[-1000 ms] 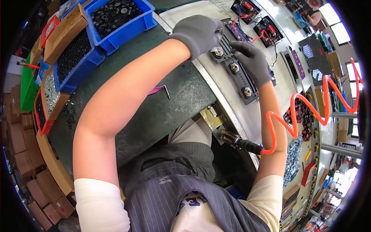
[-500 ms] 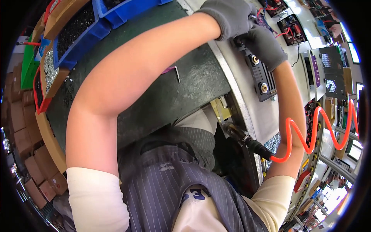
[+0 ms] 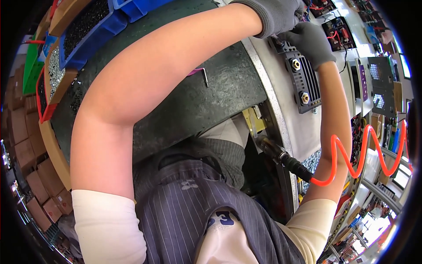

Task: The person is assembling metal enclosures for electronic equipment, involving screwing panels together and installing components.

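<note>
Both my hands wear dark grey gloves and are close together at the top of the view. My left hand [image 3: 278, 16] reaches over from the left with its fingers curled; the top edge cuts off part of it, and what it grips is hidden. Beside it, my right hand [image 3: 313, 45] is closed, thumb up, over the far end of a black finned metal part [image 3: 304, 81] with two brass fittings. Whatever lies between its fingers cannot be made out. The finned part rests on a pale metal surface, below my right hand.
An air tool [image 3: 281, 157] with a coiled red hose [image 3: 336, 154] hangs by the bench edge. An L-shaped hex key [image 3: 205, 77] lies on the dark green mat [image 3: 228, 94]. Blue bins [image 3: 94, 37] of black screws stand left; black units with red wires [image 3: 339, 34] stand far right.
Both hands have shifted slightly right and up in the view. My right hand has moved off the finned part's near portion, so more of it shows.
</note>
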A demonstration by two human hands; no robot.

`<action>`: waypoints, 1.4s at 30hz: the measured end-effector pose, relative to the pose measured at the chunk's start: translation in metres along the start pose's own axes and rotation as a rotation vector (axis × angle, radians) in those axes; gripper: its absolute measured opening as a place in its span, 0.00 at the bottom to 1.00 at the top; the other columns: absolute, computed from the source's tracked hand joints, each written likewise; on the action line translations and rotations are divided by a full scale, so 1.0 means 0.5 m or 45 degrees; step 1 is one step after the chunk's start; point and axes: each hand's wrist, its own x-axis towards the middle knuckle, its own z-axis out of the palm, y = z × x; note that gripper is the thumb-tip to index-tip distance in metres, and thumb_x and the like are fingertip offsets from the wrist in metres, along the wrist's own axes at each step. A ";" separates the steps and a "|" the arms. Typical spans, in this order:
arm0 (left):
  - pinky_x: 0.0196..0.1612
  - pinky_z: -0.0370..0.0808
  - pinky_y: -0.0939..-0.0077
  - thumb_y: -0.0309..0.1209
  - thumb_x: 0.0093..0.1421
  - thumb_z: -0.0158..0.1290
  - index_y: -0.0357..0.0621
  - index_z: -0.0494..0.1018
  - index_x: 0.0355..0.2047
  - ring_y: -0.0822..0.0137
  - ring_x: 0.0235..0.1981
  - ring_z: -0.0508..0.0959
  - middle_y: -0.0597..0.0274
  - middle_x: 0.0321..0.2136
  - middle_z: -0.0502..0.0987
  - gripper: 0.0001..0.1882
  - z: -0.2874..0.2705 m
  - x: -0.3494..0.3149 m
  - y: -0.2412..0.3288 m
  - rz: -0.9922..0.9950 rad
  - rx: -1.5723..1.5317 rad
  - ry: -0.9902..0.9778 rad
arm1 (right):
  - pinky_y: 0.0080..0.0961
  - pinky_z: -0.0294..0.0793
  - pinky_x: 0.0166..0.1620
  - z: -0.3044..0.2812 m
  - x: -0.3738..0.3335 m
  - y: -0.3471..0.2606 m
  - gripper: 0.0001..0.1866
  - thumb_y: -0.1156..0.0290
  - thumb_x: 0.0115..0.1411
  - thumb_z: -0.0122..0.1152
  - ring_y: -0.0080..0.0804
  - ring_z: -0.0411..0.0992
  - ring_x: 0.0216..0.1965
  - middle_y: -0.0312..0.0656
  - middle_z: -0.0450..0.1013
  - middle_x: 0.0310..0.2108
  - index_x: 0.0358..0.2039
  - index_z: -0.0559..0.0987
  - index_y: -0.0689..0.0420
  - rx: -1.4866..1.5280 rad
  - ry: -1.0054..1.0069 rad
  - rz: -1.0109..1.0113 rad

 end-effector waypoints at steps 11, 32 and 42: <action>0.42 0.72 0.59 0.38 0.53 0.50 0.42 0.72 0.42 0.48 0.38 0.76 0.45 0.37 0.75 0.18 -0.029 -0.044 -0.012 -0.116 0.078 0.087 | 0.32 0.72 0.38 0.007 0.004 -0.045 0.17 0.56 0.55 0.56 0.38 0.76 0.32 0.43 0.77 0.32 0.38 0.79 0.55 -0.489 0.072 0.187; 0.45 0.69 0.65 0.38 0.53 0.55 0.51 0.77 0.35 0.57 0.45 0.72 0.62 0.41 0.75 0.11 -0.029 -0.453 -0.142 0.024 0.639 0.298 | 0.18 0.67 0.30 0.064 -0.369 0.152 0.16 0.58 0.56 0.59 0.20 0.68 0.23 0.35 0.70 0.19 0.32 0.79 0.60 0.397 0.396 0.593; 0.33 0.72 0.73 0.42 0.54 0.54 0.47 0.77 0.36 0.65 0.27 0.77 0.60 0.26 0.78 0.14 0.009 -0.183 0.073 0.137 -0.230 0.052 | 0.21 0.69 0.32 0.111 -0.386 0.141 0.13 0.66 0.52 0.60 0.25 0.70 0.27 0.40 0.72 0.26 0.33 0.72 0.61 0.775 0.201 0.695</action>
